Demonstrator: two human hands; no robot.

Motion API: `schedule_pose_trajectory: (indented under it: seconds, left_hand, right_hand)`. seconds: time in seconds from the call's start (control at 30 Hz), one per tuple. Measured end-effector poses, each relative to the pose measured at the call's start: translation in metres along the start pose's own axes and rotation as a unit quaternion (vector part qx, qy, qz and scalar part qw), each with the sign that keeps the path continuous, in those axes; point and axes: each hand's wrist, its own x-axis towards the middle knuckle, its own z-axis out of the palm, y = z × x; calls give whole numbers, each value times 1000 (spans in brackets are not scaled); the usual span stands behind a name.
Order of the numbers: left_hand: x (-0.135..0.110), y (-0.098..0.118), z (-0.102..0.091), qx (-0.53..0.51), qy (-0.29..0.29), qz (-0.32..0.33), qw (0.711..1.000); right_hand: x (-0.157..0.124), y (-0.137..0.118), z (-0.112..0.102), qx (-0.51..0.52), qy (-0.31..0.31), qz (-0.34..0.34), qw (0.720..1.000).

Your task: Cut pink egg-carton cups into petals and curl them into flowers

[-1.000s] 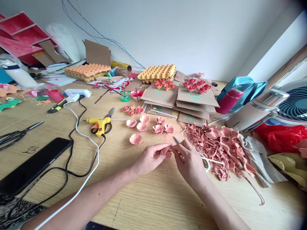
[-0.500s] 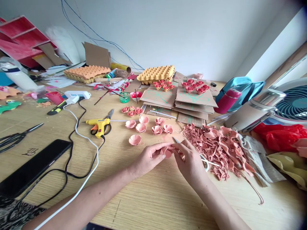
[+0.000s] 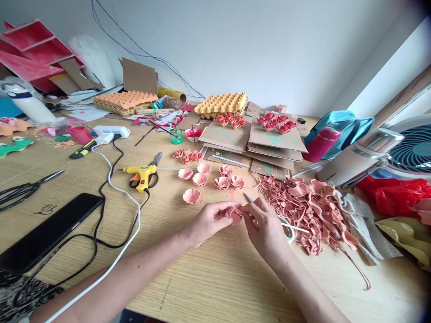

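Observation:
My left hand (image 3: 210,220) and my right hand (image 3: 264,226) meet over the wooden table (image 3: 215,278), both pinched on one small pink egg-carton flower piece (image 3: 235,216). Just right of my right hand lie white-handled scissors (image 3: 286,226), their tip showing above my fingers. Several finished pink flower cups (image 3: 210,176) sit on the table just beyond my hands, one nearer (image 3: 191,195). A heap of pink carton scraps (image 3: 308,208) lies to the right.
A yellow glue gun (image 3: 141,173) with its black cord, a white cable and a black phone (image 3: 47,233) lie to the left. Black scissors (image 3: 23,190) are at far left. Cardboard sheets with red flowers (image 3: 269,134), egg trays (image 3: 220,103), a fan (image 3: 412,150) stand behind.
My hands stay almost in place, fingers shifting slightly on the pink piece. The view has drifted a little.

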Motion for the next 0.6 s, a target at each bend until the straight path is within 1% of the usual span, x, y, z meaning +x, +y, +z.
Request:
schedule_pose_trajectory:
  seconds: [0.17,0.3,0.43,0.6]
  left_hand:
    - [2,-3,1,26,21,19,999]
    - [2,-5,0,38,21,18,999]
    - [2,-3,0,29,19,3,999]
    - [0,0,1,-9,11,-13,1000]
  right_hand:
    - [1,-1,-1,20,0,35,999]
    - [1,0,0,21,-2,36,999]
    - [1,0,1,13,-7,30,999]
    - [1,0,0,46,-20,53,997]
